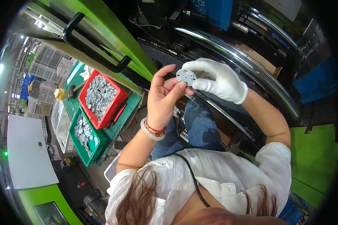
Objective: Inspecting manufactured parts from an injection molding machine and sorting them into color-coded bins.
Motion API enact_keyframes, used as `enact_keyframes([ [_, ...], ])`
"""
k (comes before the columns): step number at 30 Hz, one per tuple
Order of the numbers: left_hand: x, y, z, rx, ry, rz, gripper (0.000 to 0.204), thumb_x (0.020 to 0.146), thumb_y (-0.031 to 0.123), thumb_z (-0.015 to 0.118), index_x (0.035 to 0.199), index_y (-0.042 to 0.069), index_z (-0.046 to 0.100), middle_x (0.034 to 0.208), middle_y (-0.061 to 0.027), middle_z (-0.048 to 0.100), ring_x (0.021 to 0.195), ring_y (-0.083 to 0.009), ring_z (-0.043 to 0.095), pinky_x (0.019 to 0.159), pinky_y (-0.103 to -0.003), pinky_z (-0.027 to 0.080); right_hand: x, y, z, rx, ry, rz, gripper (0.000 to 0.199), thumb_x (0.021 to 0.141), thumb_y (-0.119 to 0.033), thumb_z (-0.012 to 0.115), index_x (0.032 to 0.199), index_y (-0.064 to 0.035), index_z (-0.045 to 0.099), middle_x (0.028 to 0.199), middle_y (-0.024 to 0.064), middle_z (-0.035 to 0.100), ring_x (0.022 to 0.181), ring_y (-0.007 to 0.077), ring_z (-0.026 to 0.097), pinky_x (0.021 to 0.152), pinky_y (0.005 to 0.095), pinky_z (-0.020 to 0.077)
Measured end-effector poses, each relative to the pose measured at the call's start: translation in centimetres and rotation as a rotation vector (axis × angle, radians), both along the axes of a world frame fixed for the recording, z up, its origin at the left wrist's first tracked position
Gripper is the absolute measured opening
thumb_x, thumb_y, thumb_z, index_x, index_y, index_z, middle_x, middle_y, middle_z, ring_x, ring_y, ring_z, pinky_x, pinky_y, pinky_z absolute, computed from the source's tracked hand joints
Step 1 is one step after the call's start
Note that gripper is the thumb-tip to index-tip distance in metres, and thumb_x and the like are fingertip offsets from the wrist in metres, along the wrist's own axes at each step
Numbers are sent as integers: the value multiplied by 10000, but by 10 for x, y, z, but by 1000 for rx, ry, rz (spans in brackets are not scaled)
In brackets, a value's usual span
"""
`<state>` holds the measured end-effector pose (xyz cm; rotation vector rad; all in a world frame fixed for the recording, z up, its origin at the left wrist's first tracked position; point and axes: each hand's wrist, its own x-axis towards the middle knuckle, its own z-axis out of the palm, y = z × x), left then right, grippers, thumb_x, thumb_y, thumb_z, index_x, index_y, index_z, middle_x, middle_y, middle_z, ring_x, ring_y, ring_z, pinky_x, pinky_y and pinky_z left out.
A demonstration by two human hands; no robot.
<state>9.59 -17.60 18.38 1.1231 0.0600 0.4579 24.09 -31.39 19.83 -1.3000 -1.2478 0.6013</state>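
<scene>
Between my two hands is a round grey disc with several holes or recesses in its face. My left hand is bare; its thumb and a finger pinch the disc's lower edge, while the index finger points up, away from it. A white glove covers my right hand, and its thumb and fingers grip the disc's right and upper edge. Part of the rim is hidden behind the fingertips. To the left, a red bin holds many small grey metal parts, and a green bin beside it holds flatter grey pieces.
A green machine door with a black handle rises at upper left. Shiny metal bars cross the machine beyond my hands. The bins stand on a green table, with a mallet near the red bin. White crates are stacked farther left.
</scene>
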Motion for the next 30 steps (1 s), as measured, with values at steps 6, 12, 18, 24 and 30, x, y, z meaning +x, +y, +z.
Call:
enact_keyframes([
  [6,2,5,1,-278,124,-176,239,923,90,578,1138,11,512,841,-82,654,719,-156,660,740,-299,569,-1,-1,3,14,-5,7,471,854,-179,679,1284,-73,518,1085,75,619,1011,173,616,886,324,498],
  [12,8,3,-4,-362,173,-250,238,931,93,563,1153,14,530,800,-57,652,667,-129,655,743,-315,583,7,-6,9,38,-268,-88,478,806,-179,706,1242,-69,544,1068,88,626,976,185,632,864,337,505],
  [18,8,-1,7,-78,234,-163,351,943,101,538,1255,25,397,1073,-152,616,801,-175,665,716,-278,549,22,-15,15,45,-297,-173,416,758,-103,714,1146,-32,584,1066,71,623,949,152,611,854,296,493],
  [24,-5,44,48,925,-356,853,260,923,-27,465,1181,-35,431,1106,-192,559,966,-234,575,871,-363,517,183,-58,36,261,-239,-818,347,858,-196,654,1134,-7,563,1044,77,642,1000,154,599,877,271,471],
  [30,8,101,83,1081,-236,1241,536,907,113,585,1321,-64,295,1326,-193,349,1182,-268,432,985,-339,419,335,-77,-18,93,-305,-1136,590,777,-301,756,1223,10,529,1130,139,626,1055,232,596,926,332,470],
])
